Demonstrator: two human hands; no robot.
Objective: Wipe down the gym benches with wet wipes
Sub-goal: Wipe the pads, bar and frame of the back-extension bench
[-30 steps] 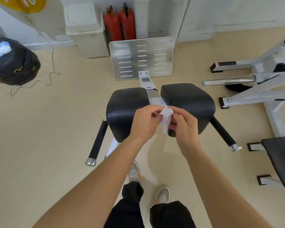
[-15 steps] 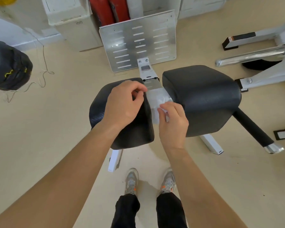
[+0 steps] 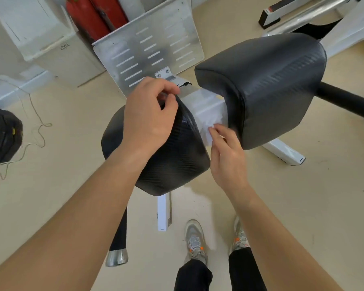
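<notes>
The thing to read here is the gap between the two pads. A thin, half-transparent white wet wipe (image 3: 208, 114) is spread over the white metal centre beam (image 3: 200, 101) that runs between the left black textured vinyl pad (image 3: 172, 164) and the right black textured vinyl pad (image 3: 261, 85). Its long axis follows the beam, roughly along the five-to-eleven o'clock line of the view. It lies between the hands, at about three o'clock from the left hand (image 3: 149, 120) and at twelve o'clock from the right hand (image 3: 227, 158), which is the nearer one and touches it.

The right hand reaches forward with its fingers close together. Its fingertips (image 3: 214, 131) are on the near edge of the wipe, and thumb and forefinger look to pinch that edge, right beside the inner wall of the right pad. The left hand rests on top of the left pad with its fingers curled, thumb meeting forefinger at the pad's far inner corner. Whether it holds the far end of the wipe there I cannot tell (its own knuckles cover the spot).

My judgement is that the next stroke will run along the beam or up onto one pad, led by the right hand.

At twelve o'clock stands a slotted bare-metal footplate (image 3: 151, 47). Two red fire extinguishers (image 3: 97, 15) and a white plastic bin (image 3: 40, 32) are at eleven. The person's grey trainers (image 3: 195, 242) stand at six.
</notes>
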